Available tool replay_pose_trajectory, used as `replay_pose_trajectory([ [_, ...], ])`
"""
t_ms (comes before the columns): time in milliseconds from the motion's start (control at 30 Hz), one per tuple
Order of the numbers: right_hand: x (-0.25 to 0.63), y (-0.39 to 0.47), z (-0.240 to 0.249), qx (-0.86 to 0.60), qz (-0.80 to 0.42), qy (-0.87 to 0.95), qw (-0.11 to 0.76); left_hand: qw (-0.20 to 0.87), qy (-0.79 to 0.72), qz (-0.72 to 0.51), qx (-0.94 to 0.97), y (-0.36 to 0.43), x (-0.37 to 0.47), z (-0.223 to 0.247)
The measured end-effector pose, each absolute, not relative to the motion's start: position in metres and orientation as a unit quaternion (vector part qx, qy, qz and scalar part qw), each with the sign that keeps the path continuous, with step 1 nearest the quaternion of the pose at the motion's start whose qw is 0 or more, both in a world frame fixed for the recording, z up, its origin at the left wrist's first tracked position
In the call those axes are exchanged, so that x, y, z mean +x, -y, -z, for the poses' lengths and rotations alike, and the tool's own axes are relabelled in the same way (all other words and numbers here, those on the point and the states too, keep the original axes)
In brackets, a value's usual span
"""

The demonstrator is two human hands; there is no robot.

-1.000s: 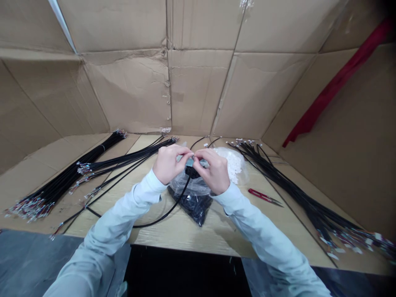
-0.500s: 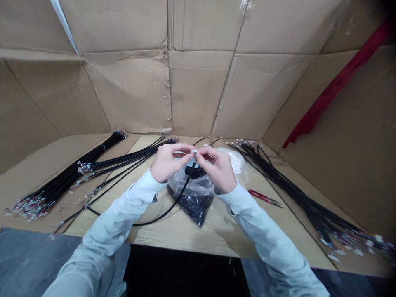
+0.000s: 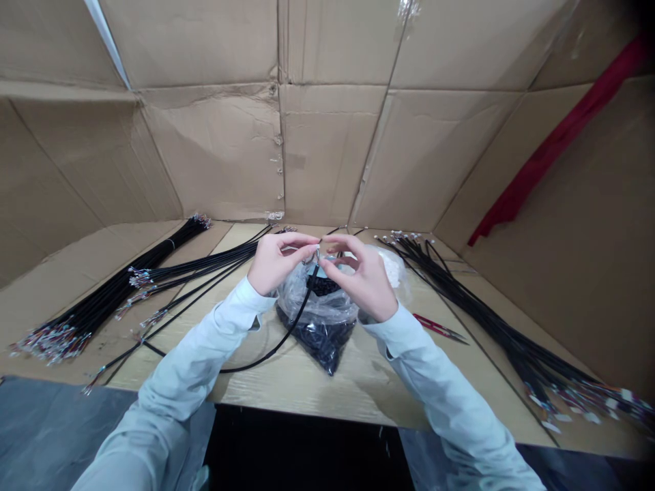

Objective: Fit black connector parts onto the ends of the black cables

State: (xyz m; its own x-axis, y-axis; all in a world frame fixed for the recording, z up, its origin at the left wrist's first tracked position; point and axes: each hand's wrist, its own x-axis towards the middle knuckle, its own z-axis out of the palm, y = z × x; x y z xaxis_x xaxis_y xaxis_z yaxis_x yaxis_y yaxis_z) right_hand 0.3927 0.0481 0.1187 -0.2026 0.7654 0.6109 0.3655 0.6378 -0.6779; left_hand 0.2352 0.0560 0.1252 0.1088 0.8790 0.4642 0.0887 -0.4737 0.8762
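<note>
In the middle of the head view, my left hand [image 3: 276, 264] pinches a small white connector [image 3: 318, 248] at the end of a black cable [image 3: 301, 312]. My right hand [image 3: 364, 278] meets it from the other side, thumb and fingertips closed at the short loose wires just below the connector. From there the cable hangs down and curves left toward my left sleeve. Right behind and under my hands stands a clear plastic bag [image 3: 330, 341] filled with small black parts. My fingers partly cover the connector and its wires.
Bundled black cables [image 3: 133, 279] with wire ends lie on the left, and more cables [image 3: 475, 314] on the right. Red-handled snips [image 3: 434, 326] rest right of the bag. A bag of white parts [image 3: 393, 267] sits behind my right hand. Cardboard walls [image 3: 327, 150] enclose the table.
The connector has turned between my fingers, and its broad white face no longer shows. My right hand's fingers have shifted slightly and its thumb sits lower, at the wires.
</note>
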Motion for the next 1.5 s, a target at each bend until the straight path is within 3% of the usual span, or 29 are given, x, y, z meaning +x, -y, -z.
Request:
replay_pose_trajectory([
  [600,0.403,-0.053,-0.128,-0.403,-0.246,0.728,0.497,0.353,-0.379,-0.534,0.668,-0.066,0.232,-0.117],
  [1133,0.38,-0.045,-0.103,-0.453,-0.108,0.654,0.597,0.32,-0.388,-0.499,0.706,-0.06,0.235,-0.119],
  [1333,0.376,-0.042,-0.093,-0.439,-0.257,0.577,0.64,0.304,-0.413,-0.489,0.706,-0.062,0.231,-0.119],
  [1500,0.377,-0.043,-0.097,-0.401,-0.329,0.623,0.586,0.288,-0.425,-0.478,0.713,-0.063,0.227,-0.121],
])
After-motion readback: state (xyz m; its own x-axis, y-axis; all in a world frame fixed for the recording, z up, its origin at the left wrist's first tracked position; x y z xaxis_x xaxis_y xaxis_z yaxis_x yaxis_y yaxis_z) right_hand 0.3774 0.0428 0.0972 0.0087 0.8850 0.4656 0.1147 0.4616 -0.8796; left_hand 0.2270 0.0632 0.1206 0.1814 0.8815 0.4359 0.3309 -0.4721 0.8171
